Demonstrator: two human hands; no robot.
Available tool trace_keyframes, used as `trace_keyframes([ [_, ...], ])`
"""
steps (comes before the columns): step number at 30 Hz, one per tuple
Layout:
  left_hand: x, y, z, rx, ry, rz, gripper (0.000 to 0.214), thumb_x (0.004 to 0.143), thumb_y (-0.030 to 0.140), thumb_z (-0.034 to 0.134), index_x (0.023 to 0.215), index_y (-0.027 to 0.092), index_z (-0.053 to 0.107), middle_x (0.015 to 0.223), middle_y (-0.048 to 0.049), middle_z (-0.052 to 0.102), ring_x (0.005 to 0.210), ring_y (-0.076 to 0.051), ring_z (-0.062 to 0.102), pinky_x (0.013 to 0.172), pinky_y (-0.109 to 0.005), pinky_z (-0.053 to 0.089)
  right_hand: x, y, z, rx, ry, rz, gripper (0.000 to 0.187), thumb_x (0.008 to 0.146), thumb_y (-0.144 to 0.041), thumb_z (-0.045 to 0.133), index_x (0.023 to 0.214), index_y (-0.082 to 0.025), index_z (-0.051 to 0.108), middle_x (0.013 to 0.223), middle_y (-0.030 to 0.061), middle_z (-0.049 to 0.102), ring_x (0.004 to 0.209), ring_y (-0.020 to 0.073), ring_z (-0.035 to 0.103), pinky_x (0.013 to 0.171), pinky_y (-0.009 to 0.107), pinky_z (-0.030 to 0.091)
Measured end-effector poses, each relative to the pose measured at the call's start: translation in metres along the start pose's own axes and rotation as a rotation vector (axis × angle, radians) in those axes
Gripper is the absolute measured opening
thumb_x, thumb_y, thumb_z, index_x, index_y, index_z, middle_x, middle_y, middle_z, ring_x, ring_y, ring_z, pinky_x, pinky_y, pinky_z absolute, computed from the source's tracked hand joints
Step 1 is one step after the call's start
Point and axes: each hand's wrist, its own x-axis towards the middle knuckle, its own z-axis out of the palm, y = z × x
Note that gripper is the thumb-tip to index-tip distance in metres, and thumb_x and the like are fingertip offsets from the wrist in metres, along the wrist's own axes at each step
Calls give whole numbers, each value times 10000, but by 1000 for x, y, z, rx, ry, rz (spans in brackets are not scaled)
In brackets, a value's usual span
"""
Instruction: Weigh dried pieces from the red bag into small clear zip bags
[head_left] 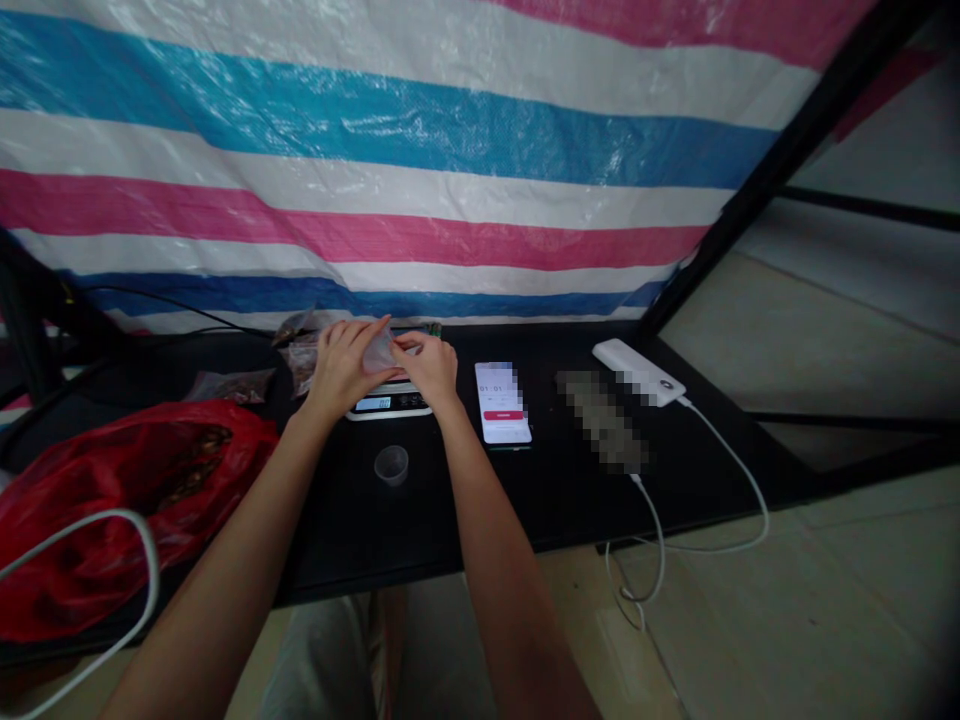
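Left hand (341, 365): your fingers pinch the small clear bag (380, 352).
Right hand (431, 368): pinches the bag too, apparently.
Below: scale (390, 403).

Red bag (112, 500) cut off at left edge; scale (390, 402) digits unreadable

A small clear plastic bag (381, 352) is held just above the white digital scale (390, 402)

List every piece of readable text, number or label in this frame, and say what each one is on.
Phone screen: digits at the top, roughly "01:01", partly pixelated, so not certain; the red button's label is too small to read.
Scale display: digits lit, seemingly "0.0", too small to confirm.
Pixelated patch on the table: unreadable.
Power bank: no legible marking.
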Motion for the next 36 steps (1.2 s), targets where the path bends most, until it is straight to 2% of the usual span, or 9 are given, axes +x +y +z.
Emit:
trace_keyframes([
  [6,1,-2,4,-112,15,57,661,697,547,581,1244,196,460,1087,-89,566,1015,-248,488,905,-358,313,3,5,3,0,0,27,215,809,-425,527,849,-281,682,818,-48,701,744,122,631,677,214,414],
  [11,2,-8,4,-148,0,60,638,707,561,564,1229,204,478,1032,-72,585,986,-243,492,868,-351,340,2,5,4,-7,-27,9,193,847,-349,496,927,-284,660,885,-39,692,797,128,620,742,234,408],
  [14,0,-11,4,-112,-18,31,598,722,548,554,1209,204,500,1012,-75,588,975,-252,490,844,-358,347,0,-3,0,-18,60,-20,207,868,-334,465,1003,-273,610,983,-34,663,858,122,596,796,252,384],
  [16,-1,-12,5,-80,-24,13,580,729,541,549,1193,194,514,1005,-83,589,968,-260,489,832,-362,347,-2,-9,-3,-29,105,-48,234,869,-390,447,976,-253,605,997,-26,649,894,124,578,829,269,362],
  [19,-2,-13,5,-64,-30,8,556,745,526,534,1181,181,522,1006,-89,590,965,-262,490,828,-360,345,-5,-16,-4,-63,52,-96,311,838,-485,452,879,-241,640,938,-20,660,921,142,564,861,301,332],
  [21,-1,-12,5,-75,-45,15,536,757,509,526,1184,185,520,1007,-86,591,966,-257,491,832,-356,344,-6,-18,-3,-79,-2,-117,293,822,-485,483,869,-255,659,913,-24,673,919,152,564,868,315,320],
  [27,-2,-15,9,-115,-32,9,547,726,511,568,1162,182,546,1001,-84,595,970,-257,490,839,-366,352,-3,-11,-1,-5,-43,-95,168,795,-386,558,858,-291,680,859,-58,695,789,122,587,783,260,370],
  [32,-3,-22,10,-196,-11,-23,606,660,540,628,1144,181,562,1018,-80,605,957,-241,506,835,-357,379,2,-5,4,145,4,-54,178,768,-386,561,815,-269,687,769,-55,686,663,111,573,679,230,396],
  [36,-2,-21,10,-230,12,-45,561,666,516,638,1110,179,581,1006,-76,612,958,-232,512,833,-350,388,4,-4,6,149,28,-50,204,744,-416,564,781,-258,687,717,-49,670,595,116,546,651,242,388],
])
